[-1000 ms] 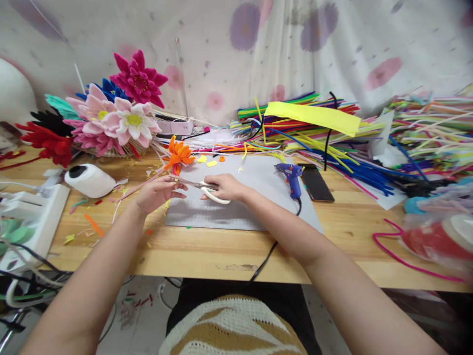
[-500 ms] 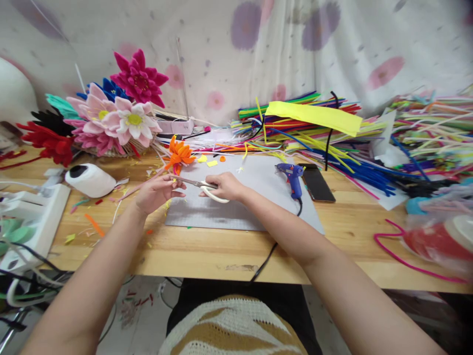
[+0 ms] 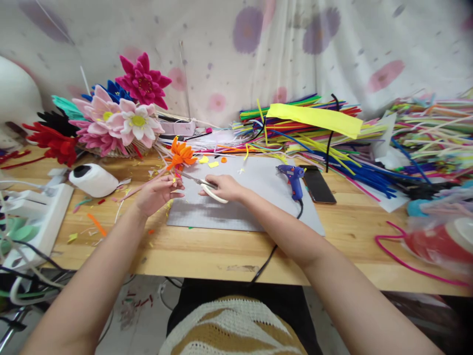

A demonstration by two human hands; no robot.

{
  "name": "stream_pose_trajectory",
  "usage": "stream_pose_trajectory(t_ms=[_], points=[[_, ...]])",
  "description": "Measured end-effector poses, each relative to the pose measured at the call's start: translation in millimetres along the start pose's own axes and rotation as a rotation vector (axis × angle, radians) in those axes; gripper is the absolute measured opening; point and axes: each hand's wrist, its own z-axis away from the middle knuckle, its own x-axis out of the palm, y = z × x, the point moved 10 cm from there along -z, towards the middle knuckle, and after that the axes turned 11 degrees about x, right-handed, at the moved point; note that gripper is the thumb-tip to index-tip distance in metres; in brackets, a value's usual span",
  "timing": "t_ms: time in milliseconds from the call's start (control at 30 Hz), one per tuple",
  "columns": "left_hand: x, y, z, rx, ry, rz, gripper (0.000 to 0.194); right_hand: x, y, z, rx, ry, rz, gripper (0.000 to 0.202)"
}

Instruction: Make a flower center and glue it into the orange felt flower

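My right hand [image 3: 223, 188] is closed round the handles of a pair of scissors [image 3: 214, 195] with white grips. The blades point left, to the fingertips of my left hand [image 3: 157, 194]. Between its thumb and finger my left hand pinches a tiny yellow piece [image 3: 174, 181], too small to make out fully. Just beyond the blades is an orange fuzzy flower [image 3: 181, 154]. Both hands are above the left part of a grey board [image 3: 236, 214]. Small yellow scraps [image 3: 213, 164] lie on the board near its far edge.
A blue glue gun [image 3: 293, 178] rests on the board's right side, beside a dark phone [image 3: 319, 185]. Fuzzy flowers [image 3: 138, 121] and a white thread cone [image 3: 93, 180] stand at left. Bundles of pipe cleaners [image 3: 354, 165] and a yellow strip [image 3: 314, 119] lie along the back.
The view has shifted slightly. The scissor blades have tilted a little, their tips still near my left fingertips. Both hands keep nearly the same place.
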Motion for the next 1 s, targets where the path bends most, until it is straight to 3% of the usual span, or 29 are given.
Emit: stream_pose_trajectory(t_ms=[133,433,1000], points=[[2.3,-2.0,-1.8,0.012,-0.003,-0.006,0.009,5.2,-7.1,5.2,-0.036,-0.042,0.015,0.046],[1.7,-3.1,-4.0,0.021,-0.003,0.015,0.009,-1.5,-8.4,4.1,-0.056,0.048,0.072,0.046],[4.4,-3.7,-4.1,0.012,-0.016,0.023,0.005,-4.3,-6.4,2.6,-0.054,0.102,0.122,0.048]])
